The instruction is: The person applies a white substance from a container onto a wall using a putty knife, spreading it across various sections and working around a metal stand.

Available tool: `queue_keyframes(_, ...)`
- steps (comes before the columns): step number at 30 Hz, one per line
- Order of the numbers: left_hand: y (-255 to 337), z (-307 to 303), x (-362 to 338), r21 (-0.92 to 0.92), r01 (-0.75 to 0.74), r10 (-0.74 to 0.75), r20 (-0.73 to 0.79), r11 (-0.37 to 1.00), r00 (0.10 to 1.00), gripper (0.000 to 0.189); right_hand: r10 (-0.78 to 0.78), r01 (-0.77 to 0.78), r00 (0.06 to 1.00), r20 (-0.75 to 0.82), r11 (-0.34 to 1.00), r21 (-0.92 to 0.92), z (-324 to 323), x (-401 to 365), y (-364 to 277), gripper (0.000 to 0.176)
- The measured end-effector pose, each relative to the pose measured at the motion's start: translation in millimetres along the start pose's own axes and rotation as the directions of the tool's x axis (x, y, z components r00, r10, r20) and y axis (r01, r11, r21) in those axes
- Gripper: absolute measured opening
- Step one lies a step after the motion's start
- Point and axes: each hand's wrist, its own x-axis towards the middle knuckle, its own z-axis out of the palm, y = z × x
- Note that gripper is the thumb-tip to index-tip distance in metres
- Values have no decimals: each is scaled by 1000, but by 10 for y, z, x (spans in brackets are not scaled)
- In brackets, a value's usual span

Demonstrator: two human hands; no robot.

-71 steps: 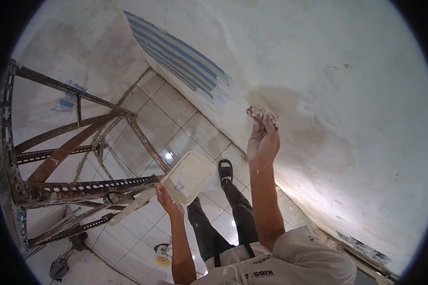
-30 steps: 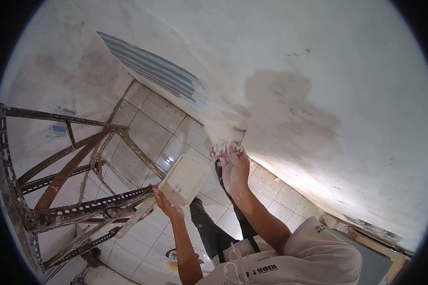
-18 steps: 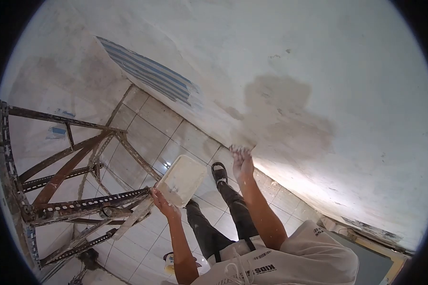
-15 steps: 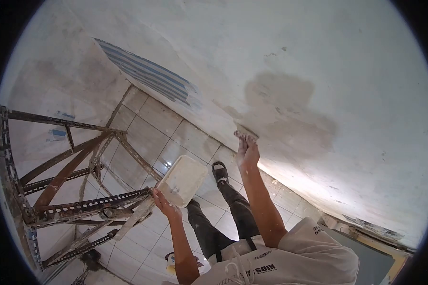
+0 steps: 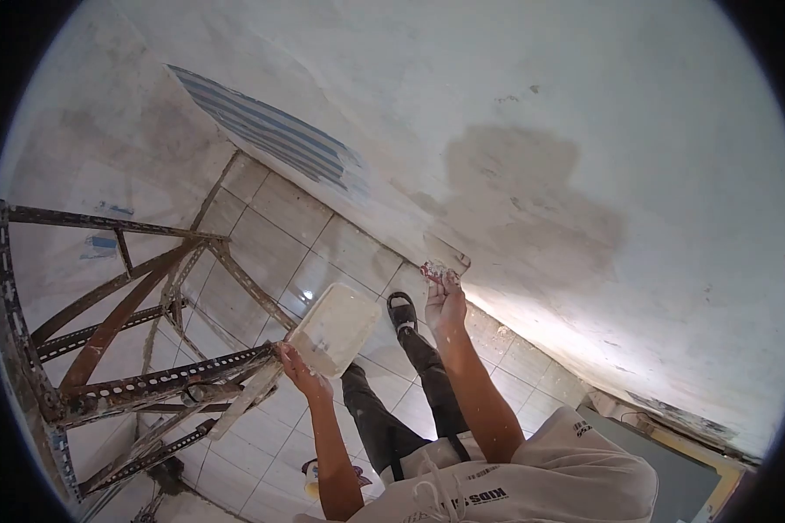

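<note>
My left hand (image 5: 303,373) grips the near left edge of a shallow white plastic tray (image 5: 354,315), which is tilted and has some pale paste smeared inside. To the right, my right hand (image 5: 446,303) is closed around a paste-covered putty knife (image 5: 446,250), with reddish bits showing at my fingers. Its wide blade overlaps the lower part of the white wall (image 5: 392,105) in this view. Above it on the wall lies a darker, shadowed area.
A rusty slotted-metal frame (image 5: 170,379) stands on the left, near the tray. Blue-striped material (image 5: 262,126) shows on the wall. My sandalled foot (image 5: 402,314) is on the tiled floor (image 5: 279,209). A grey panel with a yellowish frame (image 5: 726,488) lies at lower right.
My right hand has moved slightly down and left, and the putty knife has turned so that its blade shows more. The left hand and tray stay nearly still.
</note>
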Motion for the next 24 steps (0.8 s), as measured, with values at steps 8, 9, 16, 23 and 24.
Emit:
queue_keyframes(8,-168,-108,92,-41,-19,19,-11,999,1000,56,-11,25,991,137,994,-102,264,-198,-409,19)
queue_keyframes(9,-134,-83,77,-30,-25,25,13,999,1000,56,9,11,981,196,995,-98,146,-245,-398,22)
queue_keyframes(16,-111,-80,79,-10,-15,15,28,1000,999,61,97,-90,994,55,988,-122,-191,-172,-205,23)
queue_keyframes(23,29,39,-49,7,50,-50,-67,999,996,62,96,-87,992,81,990,-115,110,105,-340,17)
queue_keyframes(24,3,33,-45,-13,48,-49,-88,999,995,63,110,-101,990,86,990,-100,145,63,-379,18)
